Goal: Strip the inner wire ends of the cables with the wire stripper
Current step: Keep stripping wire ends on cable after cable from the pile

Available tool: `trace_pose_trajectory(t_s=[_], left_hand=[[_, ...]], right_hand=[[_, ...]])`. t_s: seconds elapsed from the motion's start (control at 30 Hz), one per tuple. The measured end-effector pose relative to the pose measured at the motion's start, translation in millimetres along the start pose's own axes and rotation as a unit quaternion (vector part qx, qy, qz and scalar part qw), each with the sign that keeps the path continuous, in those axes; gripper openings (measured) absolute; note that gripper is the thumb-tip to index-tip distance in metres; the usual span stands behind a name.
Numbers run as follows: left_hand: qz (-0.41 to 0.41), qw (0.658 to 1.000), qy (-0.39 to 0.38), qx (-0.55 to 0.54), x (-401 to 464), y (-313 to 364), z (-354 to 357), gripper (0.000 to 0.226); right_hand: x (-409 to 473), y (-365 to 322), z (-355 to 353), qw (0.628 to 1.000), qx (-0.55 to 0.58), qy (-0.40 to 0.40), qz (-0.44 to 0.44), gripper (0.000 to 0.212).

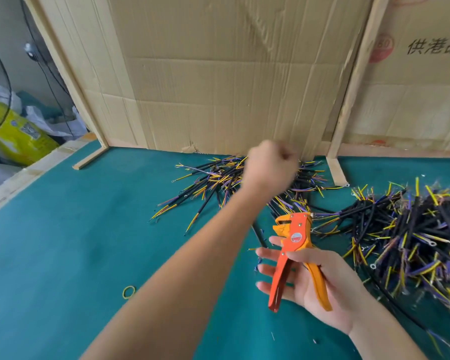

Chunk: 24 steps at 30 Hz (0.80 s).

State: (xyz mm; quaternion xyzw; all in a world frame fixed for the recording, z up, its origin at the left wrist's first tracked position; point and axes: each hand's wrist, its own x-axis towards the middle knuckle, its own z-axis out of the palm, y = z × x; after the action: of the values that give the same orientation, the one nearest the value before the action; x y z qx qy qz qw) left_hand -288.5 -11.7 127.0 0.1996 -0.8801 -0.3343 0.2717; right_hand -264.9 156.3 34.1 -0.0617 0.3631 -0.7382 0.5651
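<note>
Between cables: stripper in one hand, the other reaching over the far pile.

The table [63,242], covered in green, carried two heaps of black cables: a big tangled pile [413,242] at the right, its coloured inner wires sticking out, and a smaller, looser pile [213,183] by the cardboard wall [218,74]. Which heap was finished I could not tell for certain; judging by the spread, the far one looked like the done stack and the large one like work left, so much remained. The left hand [269,165] was stretched over the far pile, its grip clenched, anything inside it hidden by blur. The right hand [312,279] held the orange wire stripper [294,250] with a loose grip, thumb across the handles, jaws empty. A rubber band [129,291] lay near the front.
</note>
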Motion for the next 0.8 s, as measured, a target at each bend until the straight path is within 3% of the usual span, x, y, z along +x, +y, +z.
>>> trace_pose_trajectory(t_s=[0.07, 0.17, 0.27, 0.33, 0.53, 0.67, 0.8], left_hand=[[-0.085, 0.991, 0.075, 0.072, 4.8, -48.6, -23.7, 0.020], [-0.187, 0.969, 0.049, 0.153, -2.6, -112.7, -46.6, 0.020], [-0.171, 0.968, -0.013, 0.186, -15.7, -145.6, -44.4, 0.015], [-0.146, 0.972, -0.002, 0.184, -18.6, -153.1, -39.4, 0.015], [-0.169, 0.981, 0.089, -0.017, -23.7, -139.9, -45.6, 0.007], [-0.159, 0.963, 0.080, -0.200, -61.5, -121.5, -48.6, 0.008], [-0.128, 0.946, 0.042, -0.295, -102.8, -108.4, -37.7, 0.013]], right_hand=[[1.5, -0.4, -0.2, 1.000, 0.016, 0.009, 0.007, 0.058], [3.2, -1.9, -0.4, 1.000, 0.024, 0.015, 0.011, 0.054], [4.2, -1.8, -1.1, 0.999, 0.030, 0.014, 0.010, 0.051], [4.0, -0.7, -1.1, 0.999, 0.031, 0.012, 0.010, 0.052], [5.5, -1.4, -3.5, 0.999, 0.028, 0.011, 0.010, 0.054], [6.5, -0.6, -3.5, 1.000, 0.025, 0.007, 0.007, 0.057], [5.6, 0.7, -3.8, 1.000, 0.013, 0.002, -0.016, 0.052]])
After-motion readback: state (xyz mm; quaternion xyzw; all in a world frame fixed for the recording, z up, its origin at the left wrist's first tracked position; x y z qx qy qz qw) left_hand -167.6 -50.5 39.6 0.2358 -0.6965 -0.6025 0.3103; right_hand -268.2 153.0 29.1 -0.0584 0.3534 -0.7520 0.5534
